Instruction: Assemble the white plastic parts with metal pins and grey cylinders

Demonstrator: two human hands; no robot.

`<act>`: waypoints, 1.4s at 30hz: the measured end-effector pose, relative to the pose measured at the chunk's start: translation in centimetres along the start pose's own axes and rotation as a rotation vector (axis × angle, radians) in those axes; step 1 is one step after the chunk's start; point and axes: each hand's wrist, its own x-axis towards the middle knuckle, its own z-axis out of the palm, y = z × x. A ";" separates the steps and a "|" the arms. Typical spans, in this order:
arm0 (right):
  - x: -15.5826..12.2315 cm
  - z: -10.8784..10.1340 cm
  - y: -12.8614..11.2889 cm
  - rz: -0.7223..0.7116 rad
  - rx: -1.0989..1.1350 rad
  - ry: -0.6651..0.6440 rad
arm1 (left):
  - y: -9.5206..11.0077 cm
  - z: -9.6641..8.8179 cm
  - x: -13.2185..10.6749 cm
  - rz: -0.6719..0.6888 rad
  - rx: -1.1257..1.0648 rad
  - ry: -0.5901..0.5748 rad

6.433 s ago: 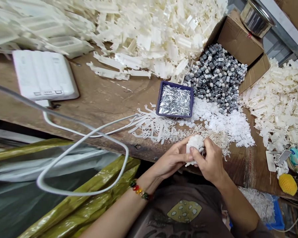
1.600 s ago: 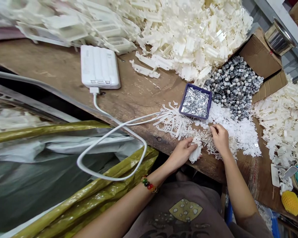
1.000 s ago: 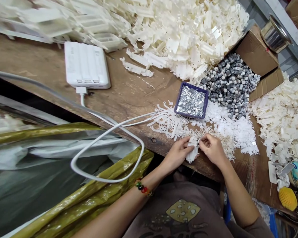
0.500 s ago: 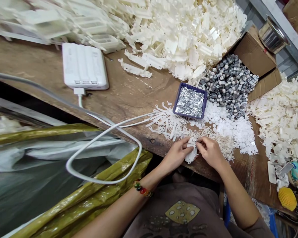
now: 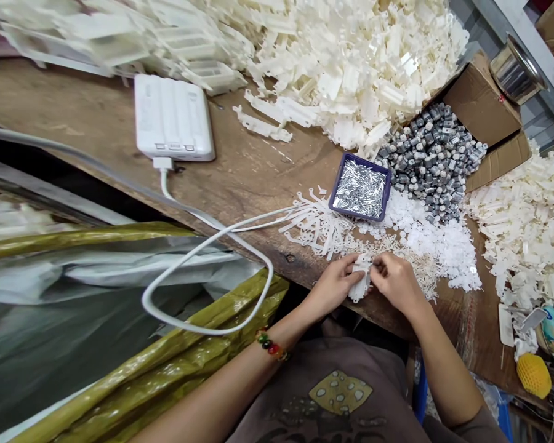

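Note:
My left hand [image 5: 335,284] grips a small white plastic housing [image 5: 361,284] at the near edge of the wooden table [image 5: 240,178]. My right hand [image 5: 397,284] is closed beside it, its fingertips pinched against the top of the same piece; whatever small part they hold is hidden. Both hands sit just in front of heaps of thin white plastic strips [image 5: 318,224] and small white discs [image 5: 436,246]. A purple tray of shiny metal pins [image 5: 361,187] stands just beyond them.
A cardboard box [image 5: 482,107] spills grey cylindrical parts [image 5: 431,157]. Big piles of cream plastic pieces [image 5: 351,55] fill the back and right. A white power bank [image 5: 173,117] with cable [image 5: 203,246] lies left. Yellow-green sacks [image 5: 133,369] lie below the table edge.
My right hand reached into the small white pieces, then came back to the housing in my left hand and has stayed pinched on it. The view shifted slightly.

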 end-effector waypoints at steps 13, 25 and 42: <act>-0.2 1.2 1.3 0.216 0.453 0.067 | 0.6 0.2 -0.3 -0.092 -0.153 -0.030; -0.3 -0.1 -0.4 -0.261 -0.460 -0.013 | 0.5 0.2 0.0 -0.030 -0.020 0.016; -0.3 0.4 0.1 -0.087 0.082 0.306 | 0.4 0.2 -0.1 -0.060 -0.119 -0.037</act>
